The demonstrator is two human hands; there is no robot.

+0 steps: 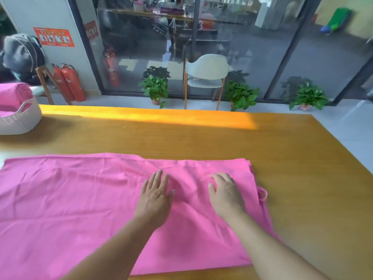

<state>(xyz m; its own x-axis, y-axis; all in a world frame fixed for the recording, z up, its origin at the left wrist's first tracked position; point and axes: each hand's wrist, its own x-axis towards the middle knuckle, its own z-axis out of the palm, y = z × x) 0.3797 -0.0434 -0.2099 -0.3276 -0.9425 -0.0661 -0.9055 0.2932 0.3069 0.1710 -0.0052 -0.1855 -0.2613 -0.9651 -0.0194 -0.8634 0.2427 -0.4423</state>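
2 bare hands rest on a pink cloth (70,199) spread flat across the near half of a wooden desk (201,138), with its right end lying in doubled layers. The left hand (156,196) lies palm down near the middle of the fabric, its fingers (159,178) straight and released, pressing on the cloth. The right hand (226,194), just beside it and nearer the cloth's right edge, also sits palm down. Its fingers (219,177) are loosely bent with the tips on the fabric, released rather than clenched. Creases gather in the cloth between the 2 hands. A small fabric loop (262,194) pokes out from the right edge onto the bare wood.

At the desk's far left corner stands a pale woven basket (20,122) holding more pink fabric, well apart from the hands. A strip of sunlight crosses the desk's far edge. Beyond it, on a light tiled floor, a pale chair (205,73) with orange legs stands against a dark glass wall, with 3 potted green plants (155,87) spaced along the glass. 2 red fire extinguishers (68,81) stand at the left, below a red notice (53,37) on a grey pillar.
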